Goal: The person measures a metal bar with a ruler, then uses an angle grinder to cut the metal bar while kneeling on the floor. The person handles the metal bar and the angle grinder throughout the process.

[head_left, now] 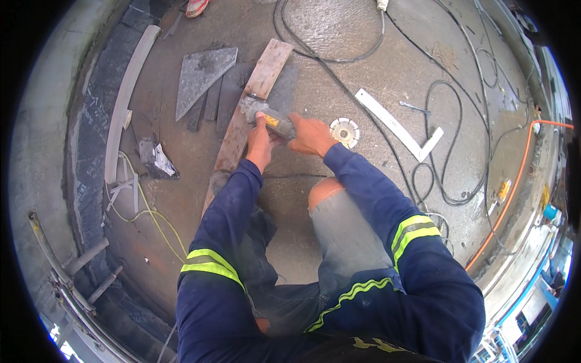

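Both my hands hold a grey angle grinder point(280, 124) with a yellow label, just over a wooden plank point(266, 69). My left hand point(260, 144) is closed on its body near the head, thumb lying on top. Round the rear end wraps my right hand point(310, 137). The grinder's head is at the plank's edge; I cannot make out whether a disc is fitted. On the wet floor to the right of my right hand lies a segmented cutting disc point(345, 132). Farther right are a metal spanner-like tool point(415, 107) and a white L-shaped square point(390, 124).
A triangular grey slab point(203, 75) and dark tile strips lie left of the plank. A long pale strip point(130, 103) runs along the left wall. Black cables point(448, 145) loop across the floor on the right, beside an orange hose point(511, 193). A shoe point(195, 7) shows at the top.
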Demonstrator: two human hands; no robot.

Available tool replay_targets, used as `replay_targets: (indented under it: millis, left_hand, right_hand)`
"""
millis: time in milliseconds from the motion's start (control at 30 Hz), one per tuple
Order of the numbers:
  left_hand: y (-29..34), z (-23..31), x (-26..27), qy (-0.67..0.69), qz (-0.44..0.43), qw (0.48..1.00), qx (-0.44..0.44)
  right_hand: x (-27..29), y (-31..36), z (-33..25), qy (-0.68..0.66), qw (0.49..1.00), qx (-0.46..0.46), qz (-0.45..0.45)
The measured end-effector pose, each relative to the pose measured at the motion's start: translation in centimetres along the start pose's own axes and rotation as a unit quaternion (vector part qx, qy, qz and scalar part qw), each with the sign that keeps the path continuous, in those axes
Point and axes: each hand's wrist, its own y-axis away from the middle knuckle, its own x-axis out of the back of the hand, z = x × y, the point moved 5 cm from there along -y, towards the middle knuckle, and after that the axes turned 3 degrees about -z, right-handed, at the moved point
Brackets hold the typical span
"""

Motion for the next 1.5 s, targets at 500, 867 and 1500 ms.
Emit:
replay_targets:
  millis: [500, 867, 1500]
  left_hand:
    - [-0.8, 0.7, 1.9, 0.001, 0.020, 1.000, -0.008]
    - [-1.1, 0.6, 1.0, 0.018, 0.011, 1.000, 0.002]
    - [-2.2, 2.1, 2.3, 0.014, 0.021, 1.000, -0.018]
  right_hand:
    - [-0.2, -0.9, -1.7, 0.002, 1.000, 0.013, -0.008]
    - [0.3, -1.3, -1.3, 0.015, 1.000, 0.024, 0.011]
    - [0.6, -2.8, -2.7, 0.004, 1.000, 0.018, -0.009]
